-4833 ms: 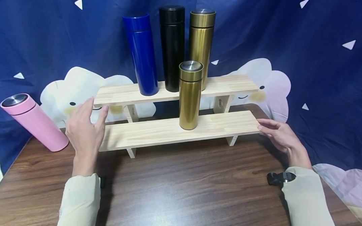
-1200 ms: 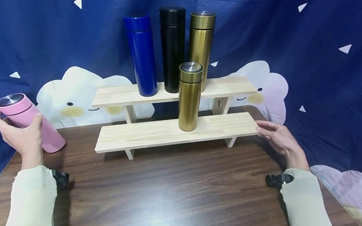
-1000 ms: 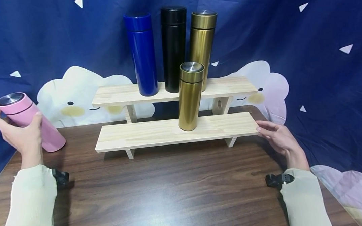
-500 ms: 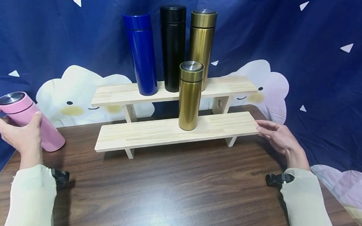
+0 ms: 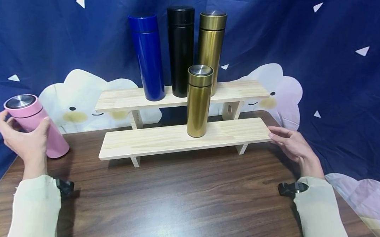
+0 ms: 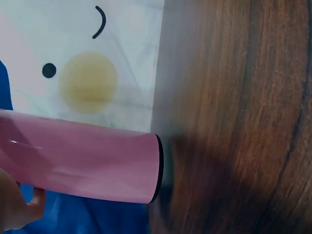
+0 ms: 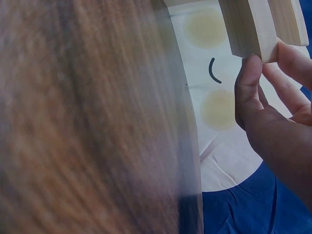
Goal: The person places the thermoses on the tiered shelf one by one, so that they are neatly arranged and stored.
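My left hand grips the upper part of a pink thermos bottle with a steel-topped lid, left of the shelf. The bottle leans left, its base right at the tabletop; the left wrist view shows the pink body and part of the hand. At the other side, my right hand pinches the right end of the lower board of a two-tier wooden shelf. In the right wrist view, thumb and fingers hold the board's end from both faces.
Blue, black and tall gold bottles stand on the upper board. A shorter gold bottle stands on the lower board. Behind the brown table hangs a blue cloth with cloud prints.
My left hand has gone from beside the shelf's left end to the pink bottle and gripped it. Just now the bottle's top has swung right, more upright. The right hand has stayed on the board.
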`<state>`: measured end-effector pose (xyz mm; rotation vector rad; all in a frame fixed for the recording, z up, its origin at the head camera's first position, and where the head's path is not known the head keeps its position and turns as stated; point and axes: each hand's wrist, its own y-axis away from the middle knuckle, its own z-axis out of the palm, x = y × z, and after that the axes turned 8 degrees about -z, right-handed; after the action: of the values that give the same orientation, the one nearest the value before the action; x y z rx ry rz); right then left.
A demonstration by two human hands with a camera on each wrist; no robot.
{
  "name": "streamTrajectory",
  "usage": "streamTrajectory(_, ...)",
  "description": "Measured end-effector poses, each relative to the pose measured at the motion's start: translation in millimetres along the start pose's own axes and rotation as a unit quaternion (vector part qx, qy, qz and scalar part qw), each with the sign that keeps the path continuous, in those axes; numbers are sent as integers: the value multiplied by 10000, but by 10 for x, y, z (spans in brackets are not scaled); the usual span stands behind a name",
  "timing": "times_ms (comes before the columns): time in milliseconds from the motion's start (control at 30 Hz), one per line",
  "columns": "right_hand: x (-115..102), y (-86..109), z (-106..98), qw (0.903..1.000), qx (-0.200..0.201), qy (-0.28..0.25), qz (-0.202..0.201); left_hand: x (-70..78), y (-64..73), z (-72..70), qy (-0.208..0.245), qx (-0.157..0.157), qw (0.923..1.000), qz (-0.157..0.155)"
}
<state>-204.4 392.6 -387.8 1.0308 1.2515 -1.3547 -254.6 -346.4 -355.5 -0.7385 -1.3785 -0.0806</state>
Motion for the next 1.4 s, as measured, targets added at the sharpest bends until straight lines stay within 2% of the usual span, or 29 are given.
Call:
streamTrajectory(167, 5, -3, -11, 10000, -14, 41, 8, 138, 94, 15, -108, -108, 9997, 215)
streamTrajectory(333, 5, -6, 0, 10000, -35, 6, -16, 417, 280, 10, -146, -294, 9988, 375)
streamTrajectory(433, 5, -3, 3, 10000, -21, 44, -7, 553, 374, 9, -139, -396, 9974, 580)
streamTrajectory(567, 5, 3, 1, 10000, -20, 32, 4, 640, 432, 26, -130, -506, 9957, 768)
streamTrajectory(800, 1, -1, -6, 10000, 6, 26, 10, 696, 481, 43, -91, -628, 9936, 934)
streamTrajectory(1067, -2, -12, 5, 9999, 44, 119, -14, 790, 544, 54, -225, -620, 9917, 1108)
streamTrajectory(1400, -4, -2, 16, 9998, 100, 168, 40, 561, 446, 92, -469, -719, 9856, 1454)
